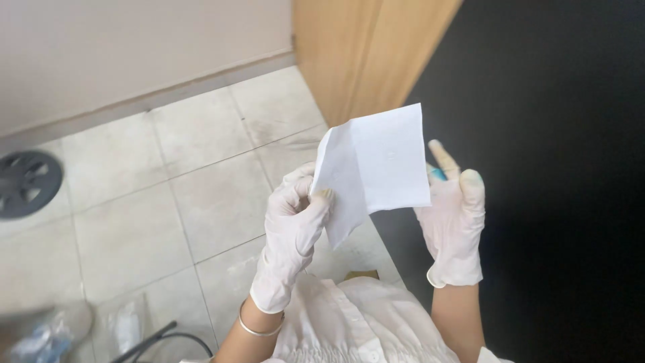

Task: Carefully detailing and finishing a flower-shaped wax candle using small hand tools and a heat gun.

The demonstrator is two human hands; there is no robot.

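The person is holding a white folded sheet (376, 168) up in front of the chest, above a tiled floor (168, 202) and beside a black surface (557, 181).

The left hand (295, 225), in a white glove, is pinching the sheet's lower left part, thumb and fingers closing on it near the fold. The right hand (453, 215), gloved too, is sitting behind the sheet's right edge with its fingers spread and pointing upward. Whether it is actually gripping the sheet cannot be told, since the sheet is hiding the thumb. The fingertips of that glove are showing bluish and yellowish stains.

The sheet is looking thin, light and limp: one flap is hanging down to a point below the left hand's fingers, while the larger panel is standing flat and slightly tilted. It will probably crease or tear easily, and smooth gloves may be slipping on it, so a pinch near a corner or along the fold seems the surest place to take hold.

A bangle (259, 328) is circling the left wrist. A dark round grille (27, 183) is lying on the floor at far left, a wooden panel (363, 54) is rising behind the sheet, and a black cable (161, 336) is running along the bottom.
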